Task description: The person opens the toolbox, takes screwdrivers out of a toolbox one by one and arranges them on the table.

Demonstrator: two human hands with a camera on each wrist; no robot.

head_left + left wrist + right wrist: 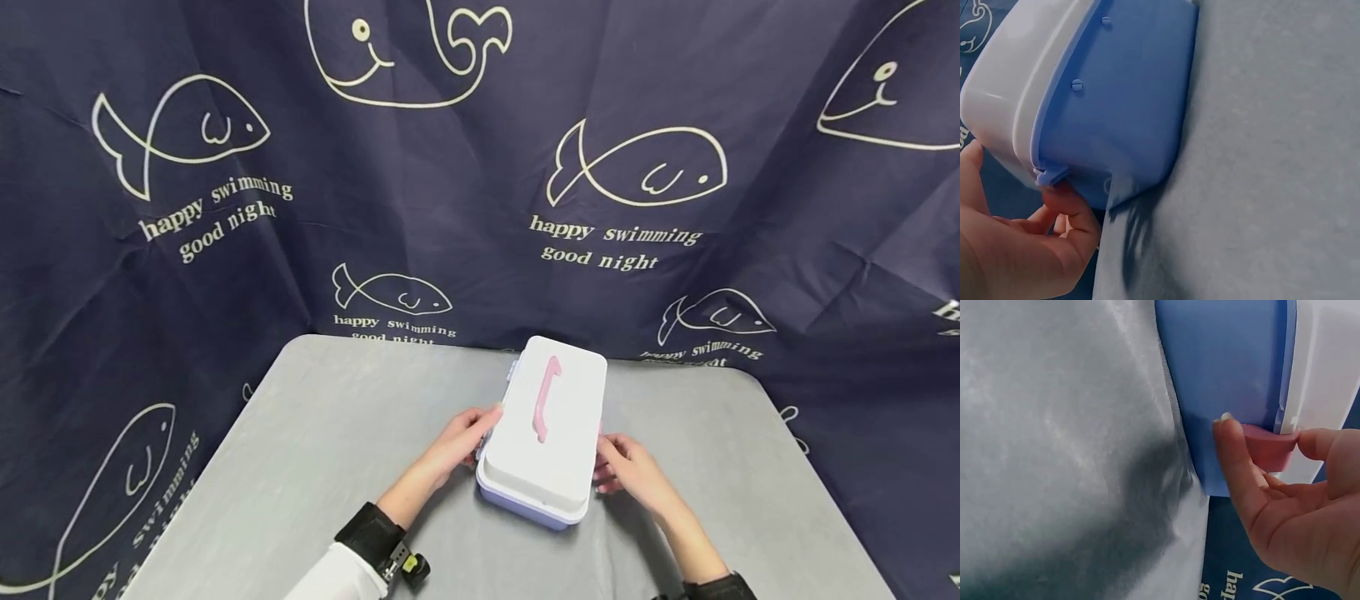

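Observation:
A lidded storage box [517, 502] stands on the table, blue-violet below with a white lid [577, 400]. A pink carry handle [541, 408] lies along the lid's top, and the lid is down on the body. My left hand [459, 442] grips the box's left side, thumb at the lid's edge and bent fingers under a blue hinge [1052, 175]. On the opposite side, my right hand [633, 472] pinches a pink latch [1269, 447] at the rim between thumb and fingers. The inside of the box is hidden.
The grey-covered table [360, 400] reaches around the box on every side. A dark blue curtain [480, 208] printed with white fish and lettering hangs behind it and along both sides. Black bands [371, 537] circle both wrists.

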